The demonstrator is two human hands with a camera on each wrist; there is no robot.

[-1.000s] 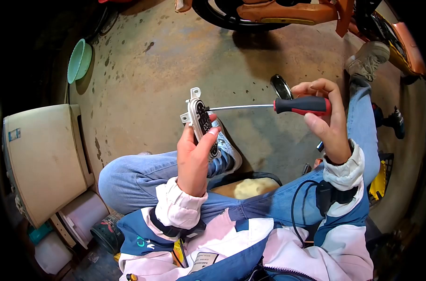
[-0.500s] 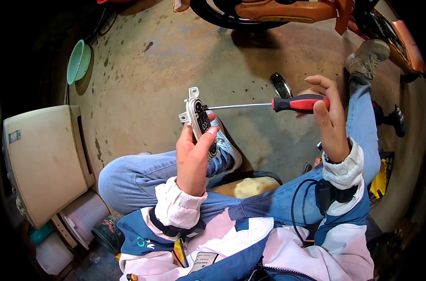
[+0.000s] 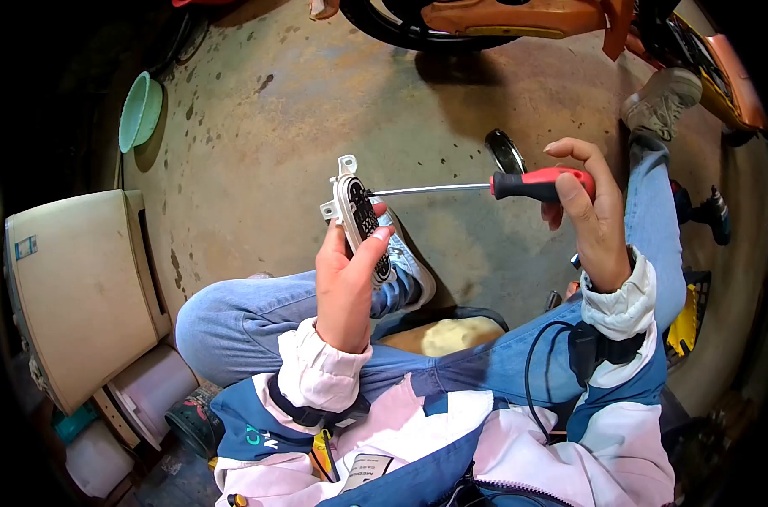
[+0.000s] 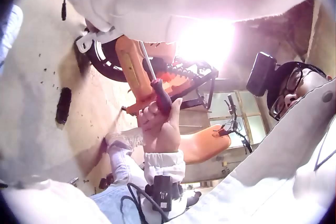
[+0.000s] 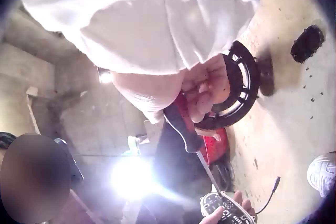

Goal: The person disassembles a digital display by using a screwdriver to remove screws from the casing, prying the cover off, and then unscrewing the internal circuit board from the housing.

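The left hand (image 3: 347, 283) grips a white oval part (image 3: 343, 203) with a black face and mounting tabs, thumb across its front. In the right hand (image 3: 599, 220) lies the red and black handle of a screwdriver (image 3: 536, 184), thumb and fingers around its end. The shaft runs level to the upper part of the black face, where its tip meets it. The right wrist view also shows the screwdriver (image 5: 184, 129) reaching the part (image 5: 223, 208). From the left wrist, the right hand (image 4: 160, 129) is visible around the handle.
A dark oval piece (image 3: 506, 152) lies on the floor beyond the right hand. An orange vehicle (image 3: 519, 19) stands at the top. A green basin (image 3: 141, 111) and beige box (image 3: 84, 287) are at left, a drill (image 3: 715, 215) at right.
The screwdriver handle has turned, showing more red on top. The right hand's fingers and thumb have shifted around it. The left hand and part have drifted slightly left.
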